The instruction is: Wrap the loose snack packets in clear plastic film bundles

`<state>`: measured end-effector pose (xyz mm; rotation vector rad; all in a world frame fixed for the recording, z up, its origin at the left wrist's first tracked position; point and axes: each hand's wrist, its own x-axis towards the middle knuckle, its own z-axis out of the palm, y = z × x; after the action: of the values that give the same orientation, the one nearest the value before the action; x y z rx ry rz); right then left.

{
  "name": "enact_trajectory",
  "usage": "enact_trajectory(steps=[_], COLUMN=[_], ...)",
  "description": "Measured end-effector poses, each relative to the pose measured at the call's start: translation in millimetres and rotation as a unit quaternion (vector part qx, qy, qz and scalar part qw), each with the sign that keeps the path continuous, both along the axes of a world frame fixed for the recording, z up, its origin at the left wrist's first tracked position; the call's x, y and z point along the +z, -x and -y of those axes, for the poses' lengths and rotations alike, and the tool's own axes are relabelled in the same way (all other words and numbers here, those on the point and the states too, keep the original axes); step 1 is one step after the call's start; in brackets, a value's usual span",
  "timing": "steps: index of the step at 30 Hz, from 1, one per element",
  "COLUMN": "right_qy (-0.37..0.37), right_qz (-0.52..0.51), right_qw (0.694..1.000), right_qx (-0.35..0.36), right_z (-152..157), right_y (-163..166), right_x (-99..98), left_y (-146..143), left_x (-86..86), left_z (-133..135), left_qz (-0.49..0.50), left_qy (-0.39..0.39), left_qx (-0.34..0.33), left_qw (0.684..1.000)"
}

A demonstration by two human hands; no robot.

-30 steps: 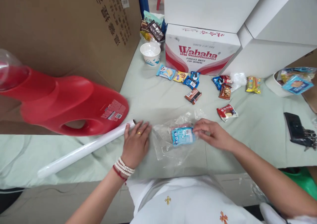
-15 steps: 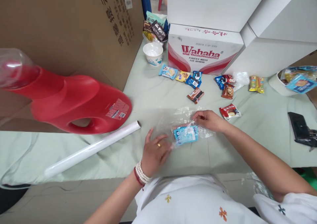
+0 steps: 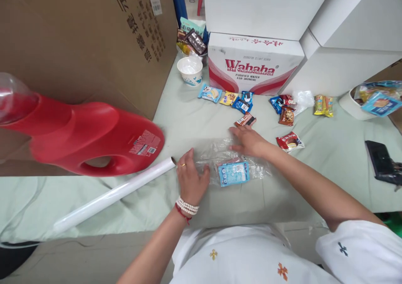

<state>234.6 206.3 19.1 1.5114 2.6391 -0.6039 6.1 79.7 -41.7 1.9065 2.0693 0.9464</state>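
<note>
My left hand (image 3: 192, 177) is open at the left edge of a crinkled clear plastic sheet or bag (image 3: 259, 170), fingers apart. On or inside the plastic lies a light blue packet (image 3: 234, 174), with a reddish-brown one partly showing behind it. My right hand (image 3: 249, 142) is open too, reaching over the plastic's far edge. Its fingertips are close to a brown snack packet (image 3: 246, 119); whether they touch it I cannot tell. To the right of that hand lies a red snack packet (image 3: 290, 141).
Left stand a big red jug (image 3: 94, 137) and a white roll (image 3: 116, 194). Behind are a Wahaha box (image 3: 254, 64), a paper cup (image 3: 190, 71) and small packets (image 3: 243, 103). On the right, a white tub (image 3: 354, 106) holds snacks near a black object (image 3: 380, 162).
My right hand has let go of the plastic and moved forward and left toward the brown packet. My left hand has shifted slightly forward and left. The view has shifted a little.
</note>
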Motion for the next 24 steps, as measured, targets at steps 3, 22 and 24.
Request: enact_trajectory(steps=[3,22,24], right_qy=[0.044,-0.053,-0.095], right_qz=[0.036,-0.096,-0.124], right_qw=[0.998,0.988,0.986], right_qx=[-0.022,0.111,0.055], right_z=[-8,97,73], right_y=[22,-30,-29], right_x=[-6.5,17.7,22.0], left_y=[-2,17,16], left_x=[1.1,0.8,0.6], left_z=[-9,-21,-22], left_qz=[0.035,0.115,0.138], left_qy=[0.064,0.079,0.089], left_qx=[-0.018,-0.099,-0.103], left_qw=[0.997,0.985,0.981])
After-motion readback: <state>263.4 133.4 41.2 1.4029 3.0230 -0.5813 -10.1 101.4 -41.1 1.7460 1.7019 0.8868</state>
